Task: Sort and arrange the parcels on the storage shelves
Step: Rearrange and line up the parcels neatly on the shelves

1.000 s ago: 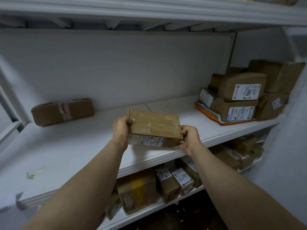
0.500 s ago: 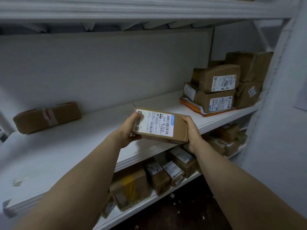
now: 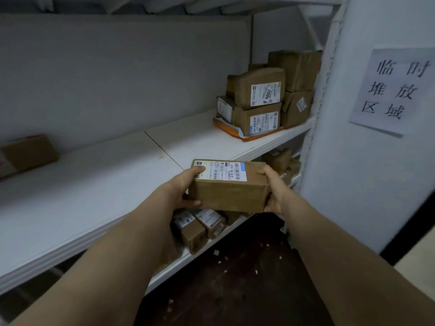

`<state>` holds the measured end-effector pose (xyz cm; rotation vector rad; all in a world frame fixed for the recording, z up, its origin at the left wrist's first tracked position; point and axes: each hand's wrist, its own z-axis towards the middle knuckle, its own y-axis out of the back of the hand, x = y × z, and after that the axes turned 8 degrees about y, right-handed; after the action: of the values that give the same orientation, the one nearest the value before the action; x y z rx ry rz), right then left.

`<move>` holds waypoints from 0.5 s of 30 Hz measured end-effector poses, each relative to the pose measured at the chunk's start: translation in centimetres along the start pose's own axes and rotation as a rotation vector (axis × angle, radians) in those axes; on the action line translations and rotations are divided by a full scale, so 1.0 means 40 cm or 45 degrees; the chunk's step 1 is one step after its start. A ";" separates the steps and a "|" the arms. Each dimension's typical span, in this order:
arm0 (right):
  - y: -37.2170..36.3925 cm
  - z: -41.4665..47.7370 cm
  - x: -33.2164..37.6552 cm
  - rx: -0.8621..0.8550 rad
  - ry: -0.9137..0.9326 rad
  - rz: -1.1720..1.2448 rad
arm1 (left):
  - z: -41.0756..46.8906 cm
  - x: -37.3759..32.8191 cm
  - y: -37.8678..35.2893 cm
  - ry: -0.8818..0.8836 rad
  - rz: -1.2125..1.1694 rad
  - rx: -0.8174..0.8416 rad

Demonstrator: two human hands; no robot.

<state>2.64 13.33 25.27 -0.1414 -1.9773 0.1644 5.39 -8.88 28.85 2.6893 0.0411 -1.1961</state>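
1. While both hands hold it in the air, the box (image 3: 229, 191) hangs between their fingers, label (image 3: 226, 170) up, just in front of the shelf (image 3: 94, 184) edge.
2. The left hand (image 3: 186, 188) grips the box's left end: the thumb lies on the label's corner and the fingers curl under the bottom.
3. The right hand (image 3: 273, 191) grips the right end: the thumb rests on the top edge and the fingers wrap round the end. Their tips are hidden beneath the box.
4. Beyond the fingertips, up and to the right, a stack of parcels (image 3: 266, 100) stands on the shelf on an orange mailer (image 3: 235, 132), well apart from the box.
5. Far to the left of the left fingers, a lone parcel (image 3: 28, 152) lies at the back of the same shelf.
6. Below the fingers, small parcels (image 3: 200, 229) crowd the lower shelf (image 3: 188, 257).
7. To the right of the right fingers, a paper sign (image 3: 395, 90) hangs on a white wall.
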 end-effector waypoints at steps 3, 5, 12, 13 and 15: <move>0.012 -0.002 -0.027 -0.043 -0.063 -0.039 | 0.024 0.039 -0.038 0.054 -0.106 0.005; 0.012 0.009 -0.054 -0.097 -0.097 -0.040 | 0.051 0.067 -0.055 0.052 -0.119 0.003; -0.008 0.132 -0.208 -0.290 -0.197 0.009 | 0.208 0.174 -0.030 0.115 0.311 -0.197; -0.027 0.117 -0.209 -0.316 -0.203 0.023 | 0.219 0.180 -0.028 0.104 0.398 -0.205; -0.056 0.124 -0.221 -0.376 -0.207 0.033 | 0.231 0.183 -0.024 0.046 0.638 -0.225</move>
<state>1.57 9.34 15.75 -0.3541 -2.1539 -0.1044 3.44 -10.11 17.26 2.3635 -0.4692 -0.9357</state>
